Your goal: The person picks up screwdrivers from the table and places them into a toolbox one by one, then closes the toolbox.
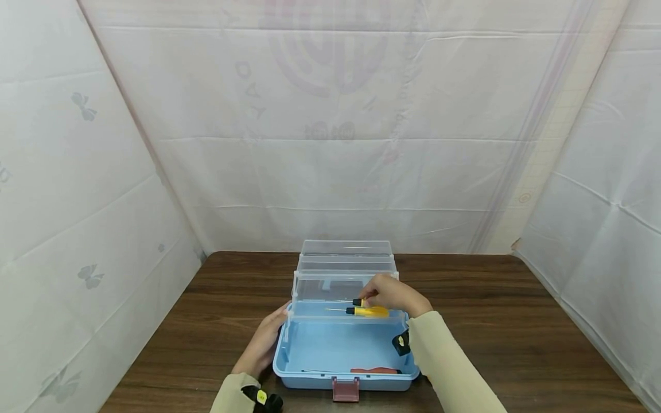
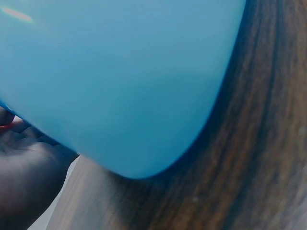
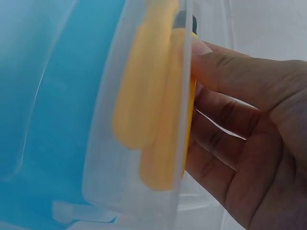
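A light blue toolbox (image 1: 341,344) stands on the table with its clear lid (image 1: 346,249) raised and a clear upper tray (image 1: 310,312) toward the back. Against the box's left side rests my left hand (image 1: 265,338), its fingertips near the tray's left end; in the left wrist view the box wall hides part of the fingers. My right hand (image 1: 395,295) pinches a yellow-handled screwdriver (image 3: 188,110) with a black collar, at the tray's back wall. Beside it, in the tray, lies another yellow screwdriver (image 1: 369,311), its shaft pointing left.
At the front of the box's bottom lies a red-handled tool (image 1: 375,370) with a thin shaft. A dusky pink latch (image 1: 345,390) hangs from the front. Brown wooden table (image 1: 217,310) surrounds the box, with white sheeting (image 1: 248,172) behind and on both sides.
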A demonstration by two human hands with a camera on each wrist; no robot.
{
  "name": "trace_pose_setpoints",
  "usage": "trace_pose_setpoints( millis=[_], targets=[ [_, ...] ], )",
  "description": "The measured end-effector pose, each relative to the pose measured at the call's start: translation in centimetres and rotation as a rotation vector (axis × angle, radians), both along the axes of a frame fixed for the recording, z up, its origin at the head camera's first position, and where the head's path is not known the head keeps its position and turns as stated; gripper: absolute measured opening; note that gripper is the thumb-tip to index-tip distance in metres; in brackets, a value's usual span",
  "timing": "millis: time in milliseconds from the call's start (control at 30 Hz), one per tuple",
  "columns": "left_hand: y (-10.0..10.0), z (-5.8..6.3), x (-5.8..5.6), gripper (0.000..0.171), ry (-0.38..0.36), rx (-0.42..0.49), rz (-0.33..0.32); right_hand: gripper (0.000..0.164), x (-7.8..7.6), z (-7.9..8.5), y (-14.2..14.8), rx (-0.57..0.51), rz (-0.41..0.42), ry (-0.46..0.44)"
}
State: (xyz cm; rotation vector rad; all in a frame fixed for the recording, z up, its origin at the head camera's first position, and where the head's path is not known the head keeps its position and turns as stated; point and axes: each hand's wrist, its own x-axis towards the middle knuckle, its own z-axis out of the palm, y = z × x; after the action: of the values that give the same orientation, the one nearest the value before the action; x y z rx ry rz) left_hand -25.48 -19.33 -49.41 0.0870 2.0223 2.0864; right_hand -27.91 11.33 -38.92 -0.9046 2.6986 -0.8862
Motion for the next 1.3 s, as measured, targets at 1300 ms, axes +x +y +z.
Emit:
trace_pose_setpoints(
  millis=[1300],
  targets=[
    [0.07,0.09,0.01,0.055,-0.004,0.004,-0.005,0.018,0.35,-0.25,-0.3,0.032,-0.028,-0.026]
  ],
)
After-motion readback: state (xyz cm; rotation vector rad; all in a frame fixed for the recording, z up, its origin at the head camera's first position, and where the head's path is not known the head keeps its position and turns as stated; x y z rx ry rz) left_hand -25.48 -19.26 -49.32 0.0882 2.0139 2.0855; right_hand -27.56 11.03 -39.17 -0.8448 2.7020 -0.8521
